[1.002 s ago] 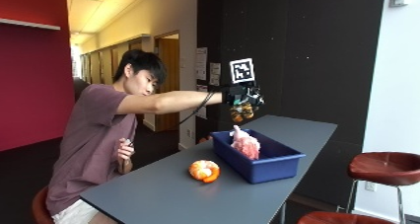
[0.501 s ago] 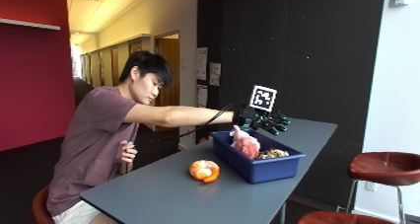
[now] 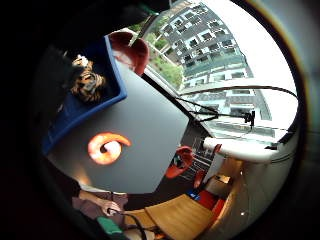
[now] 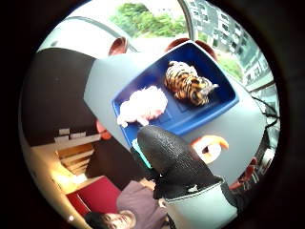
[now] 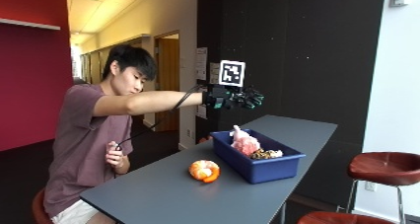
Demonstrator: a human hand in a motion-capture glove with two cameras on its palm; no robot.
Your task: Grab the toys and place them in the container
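Item: right hand (image 5: 235, 96), gloved, held in the air above the blue bin (image 5: 257, 157). We record the grip as spread, fingers straight and holding nothing. A second ago it was curled round the tiger toy (image 4: 188, 83) over the bin; half a second ago the fingers had already opened and the toy lay inside.

Item: blue bin, standing on the grey tabletop (image 5: 197, 194). We count two toys in it: the tiger toy at one end and a pink plush toy (image 4: 142, 105) at the other, the two lying apart.

Item: orange toy (image 5: 205, 170), resting on the tabletop just beside the bin, outside its wall, untouched.

Item: the person's bare hand (image 5: 115, 156), held near the chest, away from all of the toys.

Assessment: we judge the tiger delivered and the release finished. One toy is left, so the likely next step is to bring the hand down to the orange toy and lift it into the bin.
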